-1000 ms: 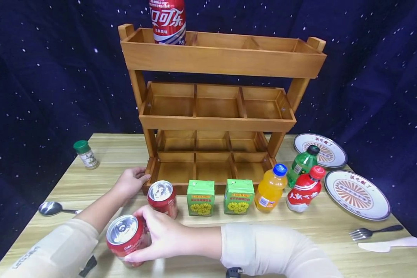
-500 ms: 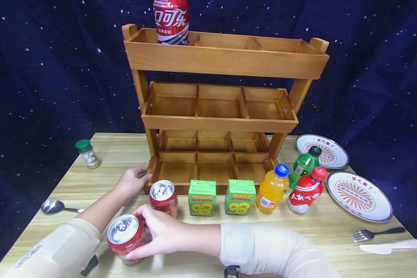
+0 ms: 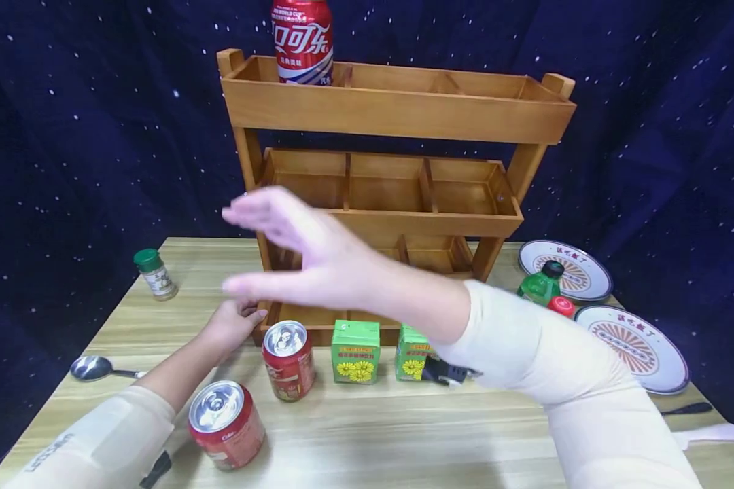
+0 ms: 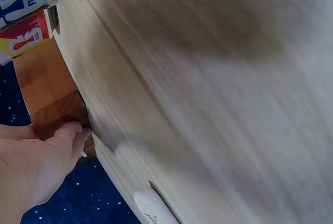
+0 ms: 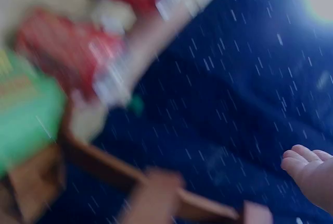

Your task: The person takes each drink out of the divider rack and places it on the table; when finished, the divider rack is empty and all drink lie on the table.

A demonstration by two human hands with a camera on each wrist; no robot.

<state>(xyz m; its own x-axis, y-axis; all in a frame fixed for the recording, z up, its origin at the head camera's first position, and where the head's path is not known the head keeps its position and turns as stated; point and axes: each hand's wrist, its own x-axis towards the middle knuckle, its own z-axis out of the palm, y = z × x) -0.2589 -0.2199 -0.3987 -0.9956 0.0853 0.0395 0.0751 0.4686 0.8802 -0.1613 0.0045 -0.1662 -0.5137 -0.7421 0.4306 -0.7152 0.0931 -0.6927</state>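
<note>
My left hand (image 3: 231, 324) holds the lower left corner of the three-tier wooden shelf (image 3: 397, 112). In the left wrist view, its thumb and fingers pinch the wooden corner (image 4: 47, 78). Blurred by motion, my right hand (image 3: 330, 261) hangs in the air before the shelf's lower tiers, fingers extended, thumb apart, holding nothing. Below it, two red Coke cans stand upright on the table: the nearer can (image 3: 228, 428) beside my left forearm, the other can (image 3: 289, 363) against the shelf's front. A third can, a taller-looking cola can (image 3: 302, 44), stands in the top tier's left compartment.
Two green juice boxes (image 3: 356, 353) stand before the shelf. At right are a green bottle (image 3: 539, 285), a red-capped bottle (image 3: 561, 306), plates (image 3: 636, 346) and a white knife (image 3: 709, 435). A spoon (image 3: 92, 368) and seasoning jar (image 3: 155, 275) lie left. My right arm hides the orange drink.
My right hand has let go of the nearer Coke can and risen in front of the shelf. That can stays standing on the table. My left hand keeps its place on the shelf.
</note>
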